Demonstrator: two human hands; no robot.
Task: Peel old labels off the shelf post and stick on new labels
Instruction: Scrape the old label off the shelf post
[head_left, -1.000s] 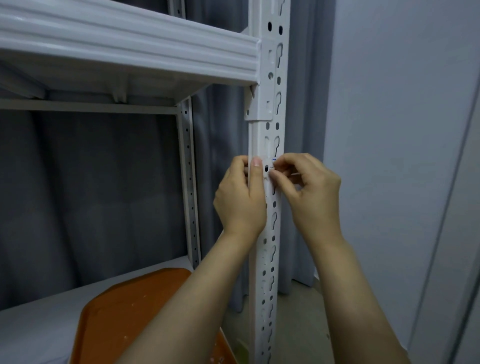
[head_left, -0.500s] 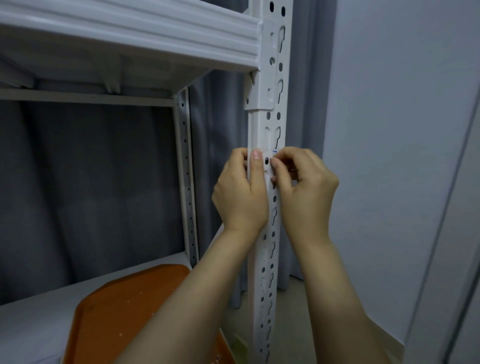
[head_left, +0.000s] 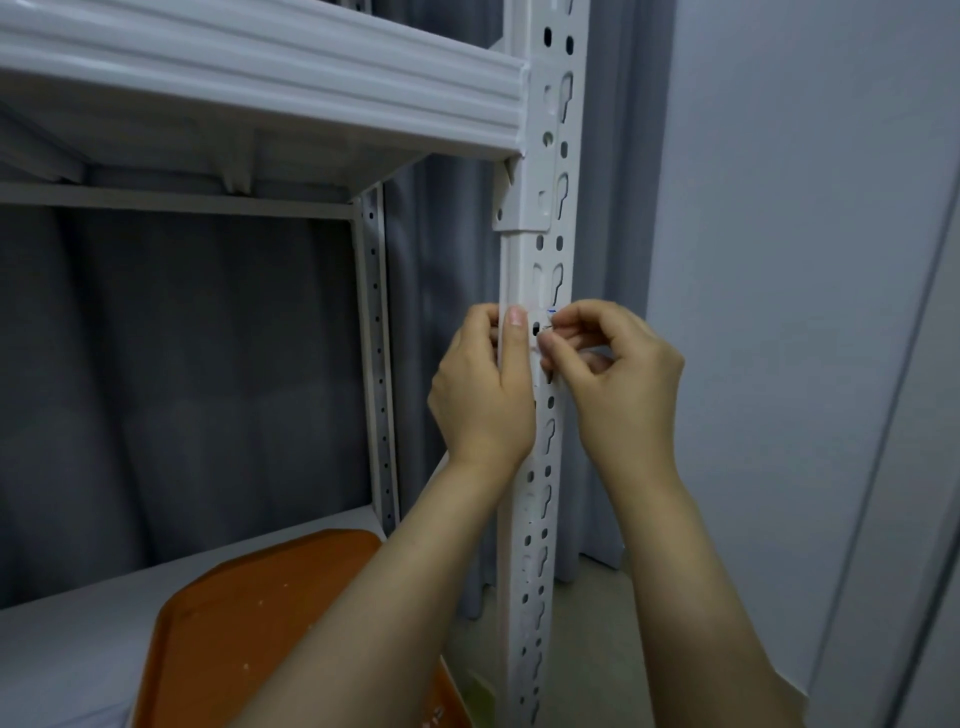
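Now, through the head view: gripping the white shelf post (head_left: 537, 519) with the left hand (head_left: 483, 384), wrapping the fingers round its left edge and laying the thumb straight up against the front face. Pinching a small white label (head_left: 540, 314) with the right hand (head_left: 618, 384), closing thumb and forefinger on its right side and curling the other fingers in behind. Holding both hands close together at the same height, on either side of the label. Finding that label on the post's front face, a blue mark at its top edge, a little below the bracket of the upper shelf beam (head_left: 260, 78). Not being able to tell whether the pinched edge is stuck down or lifted. Looking past the forearms at an orange tray (head_left: 270, 613) lying on the lower shelf (head_left: 62, 649), left of the post. Taking in a rear post (head_left: 376, 364) farther back, a grey curtain (head_left: 182, 364) behind the rack, and a pale wall (head_left: 805, 260) to the right.
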